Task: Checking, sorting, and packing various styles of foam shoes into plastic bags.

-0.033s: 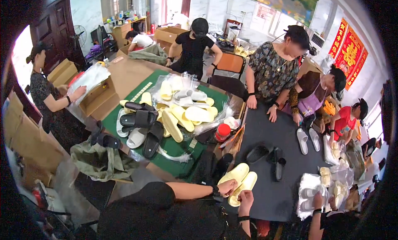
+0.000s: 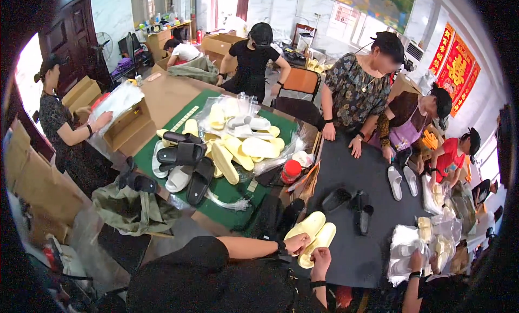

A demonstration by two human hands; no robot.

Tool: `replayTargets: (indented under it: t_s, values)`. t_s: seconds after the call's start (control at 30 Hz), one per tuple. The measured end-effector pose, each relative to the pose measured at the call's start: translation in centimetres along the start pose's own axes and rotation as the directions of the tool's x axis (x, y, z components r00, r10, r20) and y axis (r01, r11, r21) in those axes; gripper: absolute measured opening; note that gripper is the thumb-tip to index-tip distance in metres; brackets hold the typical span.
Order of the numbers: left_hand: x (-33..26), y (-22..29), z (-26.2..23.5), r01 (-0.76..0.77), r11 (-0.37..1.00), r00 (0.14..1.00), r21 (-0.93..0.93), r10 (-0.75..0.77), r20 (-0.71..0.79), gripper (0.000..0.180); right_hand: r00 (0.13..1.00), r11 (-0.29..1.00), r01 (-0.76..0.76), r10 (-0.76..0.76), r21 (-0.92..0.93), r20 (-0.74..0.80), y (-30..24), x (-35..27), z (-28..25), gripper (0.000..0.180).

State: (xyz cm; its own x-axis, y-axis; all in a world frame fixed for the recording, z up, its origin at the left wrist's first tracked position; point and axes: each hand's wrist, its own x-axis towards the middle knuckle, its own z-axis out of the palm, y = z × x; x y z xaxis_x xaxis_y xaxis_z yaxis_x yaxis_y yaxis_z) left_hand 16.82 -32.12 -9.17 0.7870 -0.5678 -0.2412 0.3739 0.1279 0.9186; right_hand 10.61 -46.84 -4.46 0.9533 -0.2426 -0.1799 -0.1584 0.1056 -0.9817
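Observation:
A pair of pale yellow slippers lies side by side at the near left edge of the dark table [image 2: 351, 269], the left slipper [image 2: 309, 224] partly behind my left hand [image 2: 297, 244]. My left hand is closed over its near part. My right hand [image 2: 321, 259] is pinched shut at the near end of the right slipper [image 2: 326, 235], close to my left fingers. Whatever the fingertips hold is too small or hidden to make out. Just beyond lie a black slipper [image 2: 336, 200] and more black footwear [image 2: 364, 215].
On the left, a green mat [image 2: 178, 121] bears a heap of yellow, white and black slippers. A red-lidded jar [image 2: 291, 170] stands at its right. Across the table a person [image 2: 358, 91] leans on it; white slippers [image 2: 395, 184] and bagged pairs [image 2: 406, 251] lie to the right.

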Motion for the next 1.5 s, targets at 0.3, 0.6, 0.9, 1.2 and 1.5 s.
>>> replayTargets:
  t_s: [0.3, 0.6, 0.9, 1.2, 1.5]
  values:
    - [-1.4, 0.7, -0.9, 0.102, 0.983, 0.975, 0.153, -0.129, 0.179, 0.019, 1.0, 0.999, 0.002, -0.001, -0.05, 0.023, 0.5, -0.3, 1.1, 0.007]
    - [-1.2, 1.5, -1.3, 0.04, 0.973, 0.962, 0.226, -0.099, 0.254, 0.016, 0.999, 0.999, 0.027, -0.028, -0.035, -0.042, 1.4, -0.5, 0.5, 0.006]
    - [-0.9, 0.4, -1.7, 0.14, 0.99, 0.97, -0.031, -0.131, 0.203, 0.014, 0.99, 0.985, -0.138, 0.133, -0.103, -0.054, 2.9, 0.7, -1.4, 0.009]
    - [-0.1, 0.3, -1.0, 0.289, 0.957, 0.938, -0.019, -0.279, 0.205, 0.024, 0.996, 0.998, -0.06, 0.06, -0.008, 0.068, 1.3, 2.5, -3.1, 0.014]
    - [0.6, 0.5, -0.8, 0.292, 0.956, 0.948, -0.03, -0.285, 0.143, 0.008, 0.998, 0.988, 0.041, -0.049, 0.146, 0.049, 0.8, -0.1, -1.1, 0.023]
